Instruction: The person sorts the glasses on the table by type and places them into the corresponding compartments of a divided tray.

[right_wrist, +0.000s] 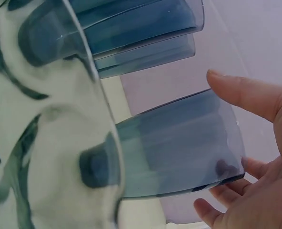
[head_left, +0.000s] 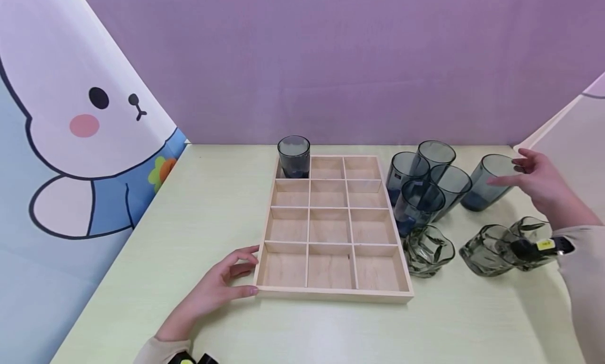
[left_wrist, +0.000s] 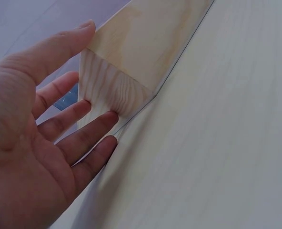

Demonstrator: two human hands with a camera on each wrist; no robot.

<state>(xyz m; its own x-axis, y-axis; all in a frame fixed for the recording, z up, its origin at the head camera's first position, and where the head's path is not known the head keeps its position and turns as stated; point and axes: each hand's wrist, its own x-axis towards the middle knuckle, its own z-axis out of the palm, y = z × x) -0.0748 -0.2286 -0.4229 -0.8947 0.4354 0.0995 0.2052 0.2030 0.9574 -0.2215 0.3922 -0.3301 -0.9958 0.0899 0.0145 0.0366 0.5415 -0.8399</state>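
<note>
Two Sides, Two Jobs

The person's hands work well apart. The left hand (head_left: pixel 219 282) lies at the near left corner of a shallow, pale wooden tray with twelve square compartments (head_left: pixel 331 295), its fingers spread against the outer wall, presumably to stop the tray sliding. The right hand (head_left: pixel 539 180) has thumb and fingers either side of the mouth of a tall blue-grey glass tumbler (head_left: pixel 481 189); whether they are clamped on it, I cannot tell. That tumbler is right of the tray, beside four matching blue-grey tumblers (head_left: pixel 419 204), probably grouped there for easy reach. Another tall blue-grey tumbler (head_left: pixel 294 156) stands in the far left compartment, whose dividers likely keep it from knocking. Three squat, smoky glasses with dented sides (head_left: pixel 427 253) sit nearer.

Everything rests on a pale, yellowish bench (head_left: pixel 212 196), with a plain purple backdrop (head_left: pixel 331 64) behind and a cartoon-animal print (head_left: pixel 94 143) at left.
</note>
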